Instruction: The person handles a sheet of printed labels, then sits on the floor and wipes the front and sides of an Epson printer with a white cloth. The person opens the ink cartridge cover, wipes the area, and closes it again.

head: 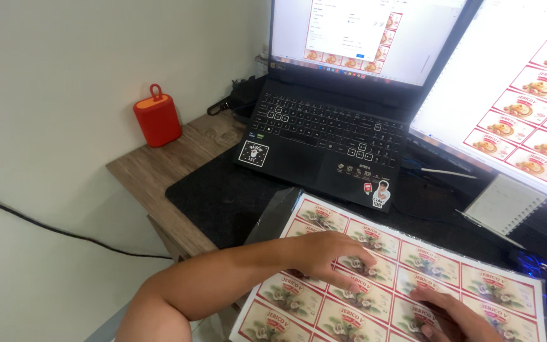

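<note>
Glossy paper, a printed sheet (413, 278) of red-and-cream labels in rows, lies at the near edge of the desk on a dark board, just in front of the laptop (324, 126). The left hand (330, 256) rests flat on the sheet's left half, fingers spread and pressing down on the labels, pinching nothing. The right hand (447, 313) lies on the sheet's lower middle, fingers loosely bent with tips touching the paper; it holds nothing.

A black mat (223, 190) covers the desk under the laptop and board. The laptop stands open, keys lit, stickers on its palm rest, its screen showing the same label layout. A larger monitor (520, 88) to the right shows rows of similar labels. Below it lie a spiral notepad (508, 202) and a pen (485, 229). On the bare wooden corner (153, 171) at the left stands a small red speaker (157, 118), near the wall.
</note>
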